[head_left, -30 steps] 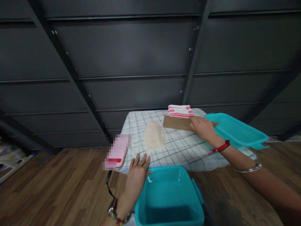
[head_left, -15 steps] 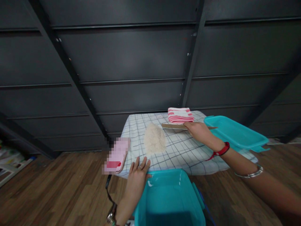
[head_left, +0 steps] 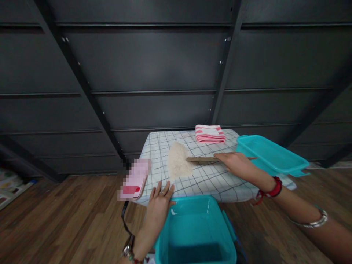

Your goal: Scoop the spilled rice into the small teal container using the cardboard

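Note:
A pale heap of what looks like rice (head_left: 178, 161) lies on the checked tablecloth (head_left: 217, 187). My right hand (head_left: 233, 165) is closed around a thin brown strip (head_left: 203, 159), seen edge-on, which could be cardboard or wood. The strip's left end meets the right side of the heap. Stretched out flat, the fingers of my left hand (head_left: 159, 201) rest on the cloth's front edge, and its thumb lies at the rim of a teal plastic box (head_left: 198, 220). That box sits just below the table's front edge, and no contents show in its visible part.
At the back is a folded pink-and-white towel (head_left: 210, 134). A teal lid (head_left: 272, 154) lies on the right side of the table. On the left edge sits a pink, partly pixelated phone-like object (head_left: 136, 179). Dark panels (head_left: 154, 58) stand behind the table.
My right hand has brought the strip nearer to me, from beside the towel to the right side of the heap. My left hand stays by the box.

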Demonstrator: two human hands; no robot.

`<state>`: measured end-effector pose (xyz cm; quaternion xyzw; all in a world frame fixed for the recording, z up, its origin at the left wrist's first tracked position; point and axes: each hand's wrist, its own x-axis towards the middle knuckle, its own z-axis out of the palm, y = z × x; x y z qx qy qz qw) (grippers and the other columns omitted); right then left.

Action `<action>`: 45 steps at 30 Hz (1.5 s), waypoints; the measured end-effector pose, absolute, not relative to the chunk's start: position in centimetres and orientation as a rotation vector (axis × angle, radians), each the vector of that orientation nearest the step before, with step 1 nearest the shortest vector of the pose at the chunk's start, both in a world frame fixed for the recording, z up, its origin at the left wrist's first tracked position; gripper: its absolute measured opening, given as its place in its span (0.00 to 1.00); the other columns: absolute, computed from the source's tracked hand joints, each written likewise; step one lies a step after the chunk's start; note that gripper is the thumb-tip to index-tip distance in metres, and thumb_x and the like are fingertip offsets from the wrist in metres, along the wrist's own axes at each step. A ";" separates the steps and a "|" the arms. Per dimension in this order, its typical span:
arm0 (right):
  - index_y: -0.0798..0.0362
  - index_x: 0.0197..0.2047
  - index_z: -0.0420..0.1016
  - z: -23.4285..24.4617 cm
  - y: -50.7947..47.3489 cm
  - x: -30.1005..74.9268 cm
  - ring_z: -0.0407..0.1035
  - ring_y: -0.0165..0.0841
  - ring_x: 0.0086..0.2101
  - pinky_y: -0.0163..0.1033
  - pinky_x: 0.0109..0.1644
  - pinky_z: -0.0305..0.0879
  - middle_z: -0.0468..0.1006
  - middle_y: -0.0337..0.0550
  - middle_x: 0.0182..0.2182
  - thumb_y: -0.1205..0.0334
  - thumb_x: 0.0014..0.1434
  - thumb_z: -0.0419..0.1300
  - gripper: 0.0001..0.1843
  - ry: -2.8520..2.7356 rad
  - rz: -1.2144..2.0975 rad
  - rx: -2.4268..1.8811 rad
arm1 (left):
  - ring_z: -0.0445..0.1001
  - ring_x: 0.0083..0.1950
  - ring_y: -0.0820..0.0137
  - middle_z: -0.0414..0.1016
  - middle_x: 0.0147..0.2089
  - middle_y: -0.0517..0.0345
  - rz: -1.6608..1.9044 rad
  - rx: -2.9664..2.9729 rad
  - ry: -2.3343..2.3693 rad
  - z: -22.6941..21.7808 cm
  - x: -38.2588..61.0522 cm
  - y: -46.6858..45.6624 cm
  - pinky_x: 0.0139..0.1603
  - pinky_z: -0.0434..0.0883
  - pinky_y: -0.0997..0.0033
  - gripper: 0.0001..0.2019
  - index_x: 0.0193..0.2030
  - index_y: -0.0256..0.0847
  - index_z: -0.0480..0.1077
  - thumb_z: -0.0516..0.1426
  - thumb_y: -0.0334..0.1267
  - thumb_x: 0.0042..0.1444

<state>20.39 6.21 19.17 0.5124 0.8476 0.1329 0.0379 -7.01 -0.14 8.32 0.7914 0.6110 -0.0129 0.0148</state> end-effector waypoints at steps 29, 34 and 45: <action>0.57 0.43 0.72 19.1 4.4 20.7 0.73 0.35 0.29 0.35 0.26 0.55 0.80 0.48 0.32 0.80 0.49 0.46 0.22 2.524 0.595 1.646 | 0.55 0.67 0.53 0.62 0.64 0.52 -0.036 2.483 1.904 8.0 -7.2 0.0 0.61 0.63 0.49 0.25 0.63 0.47 0.61 0.56 0.33 0.57; 0.56 0.43 0.72 18.2 4.0 20.4 0.73 0.35 0.29 0.35 0.27 0.55 0.80 0.47 0.31 0.80 0.48 0.47 0.22 2.622 0.561 1.536 | 0.56 0.66 0.52 0.63 0.63 0.51 0.034 2.539 1.890 7.5 -7.3 0.0 0.60 0.64 0.47 0.24 0.62 0.48 0.62 0.55 0.33 0.58; 0.55 0.37 0.72 17.2 2.4 20.1 0.71 0.32 0.25 0.35 0.27 0.56 0.79 0.43 0.27 0.80 0.48 0.49 0.18 2.960 0.592 1.310 | 0.56 0.66 0.52 0.62 0.64 0.51 0.001 2.531 1.888 7.9 -7.2 -0.1 0.61 0.64 0.47 0.24 0.62 0.47 0.62 0.56 0.34 0.58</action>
